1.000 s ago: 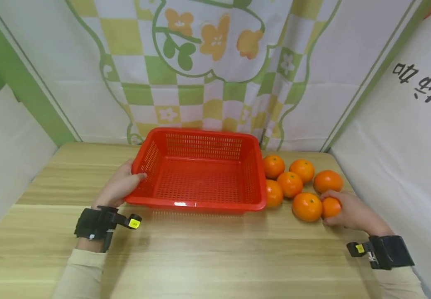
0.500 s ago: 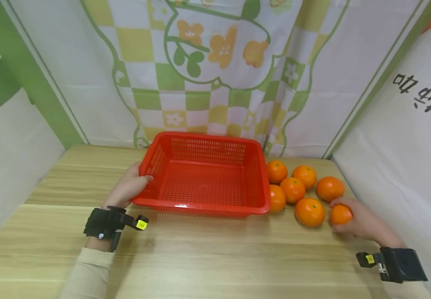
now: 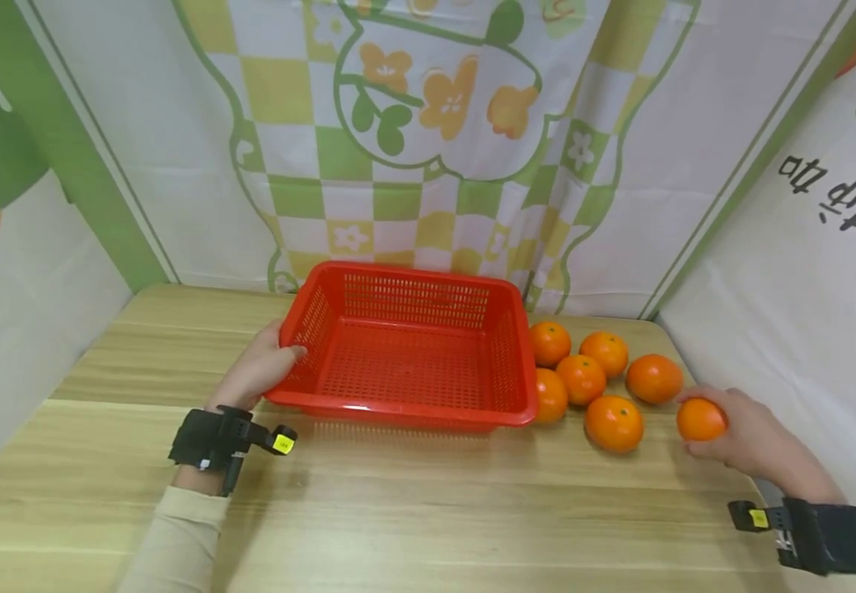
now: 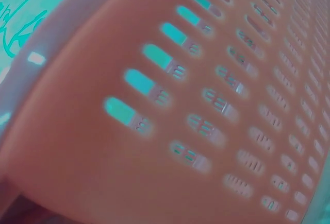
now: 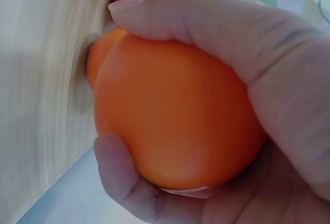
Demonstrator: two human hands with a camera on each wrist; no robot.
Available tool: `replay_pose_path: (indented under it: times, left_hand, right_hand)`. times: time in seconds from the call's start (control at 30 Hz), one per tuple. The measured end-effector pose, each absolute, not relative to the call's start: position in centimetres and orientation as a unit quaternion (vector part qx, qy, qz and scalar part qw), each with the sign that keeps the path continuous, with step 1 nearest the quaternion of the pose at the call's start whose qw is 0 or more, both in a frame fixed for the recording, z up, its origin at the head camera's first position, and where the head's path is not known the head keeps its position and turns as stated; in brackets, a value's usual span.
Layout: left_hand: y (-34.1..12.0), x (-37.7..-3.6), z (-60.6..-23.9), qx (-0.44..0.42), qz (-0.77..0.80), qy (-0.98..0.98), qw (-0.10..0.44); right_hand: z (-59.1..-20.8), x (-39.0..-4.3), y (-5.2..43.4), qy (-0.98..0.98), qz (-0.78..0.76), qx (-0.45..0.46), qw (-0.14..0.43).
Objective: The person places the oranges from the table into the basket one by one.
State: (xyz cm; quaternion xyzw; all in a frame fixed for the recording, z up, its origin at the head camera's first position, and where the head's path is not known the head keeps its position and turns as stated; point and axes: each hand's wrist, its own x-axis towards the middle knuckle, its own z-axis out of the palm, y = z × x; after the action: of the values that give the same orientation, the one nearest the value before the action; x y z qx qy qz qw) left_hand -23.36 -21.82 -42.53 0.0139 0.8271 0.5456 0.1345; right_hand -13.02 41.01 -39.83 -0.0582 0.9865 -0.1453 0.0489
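Note:
My left hand (image 3: 259, 365) grips the left rim of a red plastic basket (image 3: 405, 414), thumb over the edge. The basket holds nothing, and its slotted wall (image 4: 170, 95) fills the left wrist view, where the hand itself is out of sight. At the right side of the table my right hand (image 3: 757, 432) holds an orange (image 3: 702, 420) between thumb and fingers. Close up in the right wrist view, the thumb and a fingertip curl round that orange (image 5: 175, 113). Several other oranges lie between the basket and this hand, the nearest being one orange (image 3: 615, 424) at the front.
The oranges beside the basket form a loose cluster, with one orange (image 3: 654, 379) near the table's right edge. A patterned curtain (image 3: 398, 198) hangs behind the wooden table (image 3: 428, 511). A white printed wall (image 3: 791, 305) rises at the right.
My right hand has moved right with its orange, away from the front orange it was beside. The left hand keeps its grip on the basket; the head view has shifted slightly.

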Motion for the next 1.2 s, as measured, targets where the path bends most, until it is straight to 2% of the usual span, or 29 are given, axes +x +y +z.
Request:
replay_pose_path:
  times: [0.13, 0.63, 1.0, 1.2]
  left_hand:
    - [-21.9, -23.4, -42.6, 0.017, 0.544, 0.828, 0.135]
    - [-21.9, -23.3, -42.5, 0.021, 0.541, 0.831, 0.129]
    - [-22.0, -23.3, -42.5, 0.024, 0.548, 0.825, 0.136]
    - [-22.1, -23.3, -42.5, 0.021, 0.550, 0.824, 0.136]
  right_hand:
    - [-39.6, -13.2, 40.2, 0.988, -0.133, -0.073, 0.019]
    - [-36.9, -14.2, 35.9, 0.982, -0.145, -0.115, -0.027]
    - [-36.0, -15.1, 34.1, 0.980, -0.156, -0.122, -0.036]
    - [-35.3, -16.1, 33.0, 0.979, -0.172, -0.110, -0.015]
